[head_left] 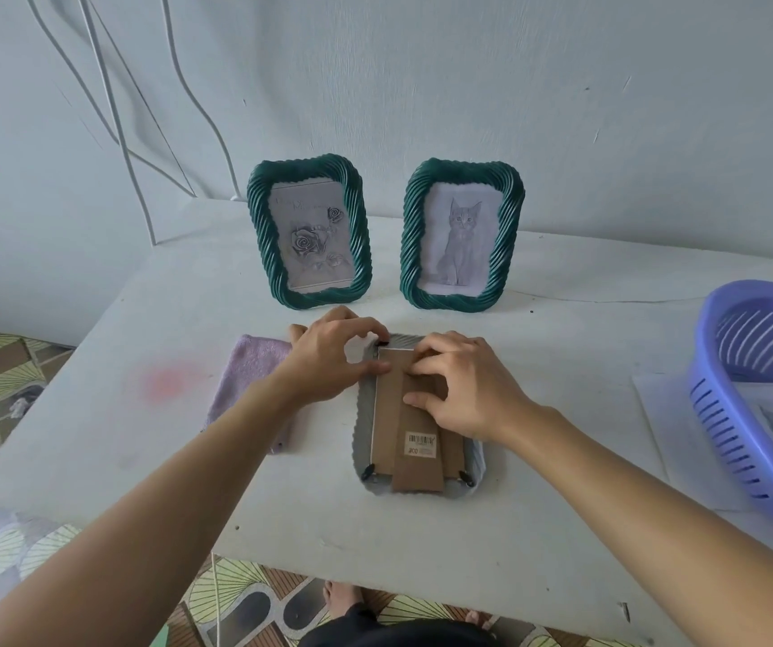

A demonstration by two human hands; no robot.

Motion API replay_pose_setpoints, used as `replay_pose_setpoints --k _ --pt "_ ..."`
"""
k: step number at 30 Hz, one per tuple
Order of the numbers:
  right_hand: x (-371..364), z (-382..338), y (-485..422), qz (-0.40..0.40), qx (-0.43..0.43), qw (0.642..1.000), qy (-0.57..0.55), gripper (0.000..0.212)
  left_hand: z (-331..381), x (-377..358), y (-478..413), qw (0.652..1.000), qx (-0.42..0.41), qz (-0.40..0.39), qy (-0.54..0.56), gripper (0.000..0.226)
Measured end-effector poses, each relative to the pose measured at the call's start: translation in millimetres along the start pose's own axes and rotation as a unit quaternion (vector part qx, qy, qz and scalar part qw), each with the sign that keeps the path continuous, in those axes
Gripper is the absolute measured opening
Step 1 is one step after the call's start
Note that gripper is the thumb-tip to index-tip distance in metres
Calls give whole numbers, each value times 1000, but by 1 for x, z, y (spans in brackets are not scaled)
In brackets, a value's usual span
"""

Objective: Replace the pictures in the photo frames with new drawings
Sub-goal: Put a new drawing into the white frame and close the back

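Observation:
A third photo frame (414,459) lies face down on the table, its brown cardboard back and stand facing up. My left hand (328,361) pinches a small black clip at the frame's top left corner. My right hand (463,389) presses on the upper part of the cardboard back. Two green twisted-rim frames stand upright behind: the left frame (308,235) holds a rose picture, the right frame (461,235) holds a cat drawing.
A lilac cloth (249,375) lies left of the face-down frame. A purple plastic basket (757,394) with printed sheets inside sits at the right edge, on more paper (669,427). White cables hang on the wall at the back left.

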State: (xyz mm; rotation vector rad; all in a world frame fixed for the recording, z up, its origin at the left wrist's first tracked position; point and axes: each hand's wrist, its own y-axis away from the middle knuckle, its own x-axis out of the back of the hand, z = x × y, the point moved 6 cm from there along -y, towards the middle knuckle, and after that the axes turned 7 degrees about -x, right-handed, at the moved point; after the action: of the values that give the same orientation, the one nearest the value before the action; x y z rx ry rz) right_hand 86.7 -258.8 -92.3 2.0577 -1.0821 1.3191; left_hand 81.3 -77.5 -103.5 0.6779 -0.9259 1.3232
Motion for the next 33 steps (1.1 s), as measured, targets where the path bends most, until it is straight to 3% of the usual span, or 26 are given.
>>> replay_pose_setpoints --k 7,11,15,25,33 --pt "0 -1 1 13 -10 1000 -2 42 -3 -1 -6 998 -44 -37 9 41" --pt "1 -3 -1 25 -13 1000 -1 48 -4 0 -8 994 -104 -1 41 44" --pt "1 -5 -2 28 -18 999 -2 50 1 5 -6 991 -128 30 -3 49" --pt "-2 -18 8 12 -43 996 75 53 -2 4 0 996 -65 63 0 47" --pt "1 -25 9 -21 -82 996 39 39 -2 5 7 995 -38 87 -2 49"
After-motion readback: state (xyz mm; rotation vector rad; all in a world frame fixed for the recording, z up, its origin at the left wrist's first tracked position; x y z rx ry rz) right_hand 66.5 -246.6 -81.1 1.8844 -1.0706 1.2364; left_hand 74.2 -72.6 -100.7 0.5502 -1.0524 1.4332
